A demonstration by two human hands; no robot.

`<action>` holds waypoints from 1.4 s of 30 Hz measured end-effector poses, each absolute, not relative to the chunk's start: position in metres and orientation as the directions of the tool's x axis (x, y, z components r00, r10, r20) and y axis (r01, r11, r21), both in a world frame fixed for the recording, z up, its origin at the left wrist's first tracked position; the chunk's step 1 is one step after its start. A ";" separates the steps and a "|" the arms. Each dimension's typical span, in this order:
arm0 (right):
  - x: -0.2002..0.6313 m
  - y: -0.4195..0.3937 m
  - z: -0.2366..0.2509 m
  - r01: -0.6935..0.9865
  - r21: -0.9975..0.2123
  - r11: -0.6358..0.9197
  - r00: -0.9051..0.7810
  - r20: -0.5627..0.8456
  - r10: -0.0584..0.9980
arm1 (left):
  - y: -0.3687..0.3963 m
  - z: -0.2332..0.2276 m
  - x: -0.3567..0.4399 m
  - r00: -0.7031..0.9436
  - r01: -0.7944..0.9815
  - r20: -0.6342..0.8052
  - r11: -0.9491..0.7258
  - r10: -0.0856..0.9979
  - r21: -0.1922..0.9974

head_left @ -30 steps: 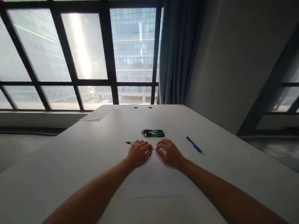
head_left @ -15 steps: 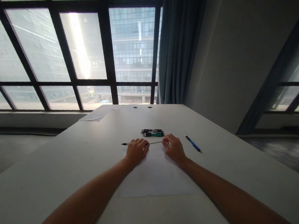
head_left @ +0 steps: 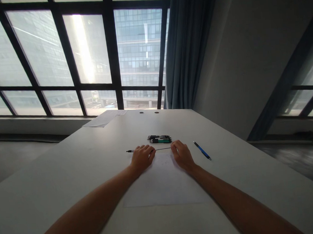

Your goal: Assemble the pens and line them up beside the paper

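The left hand and right hand stand farther apart than one second ago, exposing more of a thin dark rod between them. The left is closed over a slim black pen, one end projecting leftward; the right pinches the rod's right end. Below lies a white paper sheet; just beyond, a cluster of black and green pens. The white, smooth surface extends toward black-framed windows and a blue fabric curtain.
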State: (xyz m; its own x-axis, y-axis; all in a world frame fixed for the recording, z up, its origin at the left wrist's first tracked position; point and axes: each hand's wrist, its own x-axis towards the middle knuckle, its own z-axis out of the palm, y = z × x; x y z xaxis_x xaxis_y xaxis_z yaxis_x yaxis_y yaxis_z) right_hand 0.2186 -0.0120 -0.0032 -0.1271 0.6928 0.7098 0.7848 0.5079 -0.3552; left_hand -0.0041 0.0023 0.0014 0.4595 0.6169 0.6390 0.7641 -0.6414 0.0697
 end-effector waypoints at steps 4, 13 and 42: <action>0.219 -0.013 -0.002 0.754 -0.337 0.564 -0.179 0.721 0.669 | 0.003 0.001 -0.005 0.454 0.768 0.638 -0.637 0.621 0.073; 0.213 -0.019 0.000 0.715 -0.289 0.636 -0.258 0.737 0.625 | -0.001 0.004 -0.005 0.494 0.744 0.619 -0.666 0.611 0.064; 0.218 -0.013 -0.003 0.949 -0.179 0.259 -0.099 0.612 0.784 | 0.005 -0.001 -0.006 0.536 0.690 0.580 -0.714 0.614 0.119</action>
State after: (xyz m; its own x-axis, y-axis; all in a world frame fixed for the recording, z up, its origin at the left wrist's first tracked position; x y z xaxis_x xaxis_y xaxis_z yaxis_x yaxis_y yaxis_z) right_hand 0.2179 -0.0132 -0.0035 -0.0987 0.7845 0.6122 0.9492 0.2590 -0.1789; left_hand -0.0059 0.0046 -0.0009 0.5358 0.6140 0.5796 0.6900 -0.7141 0.1187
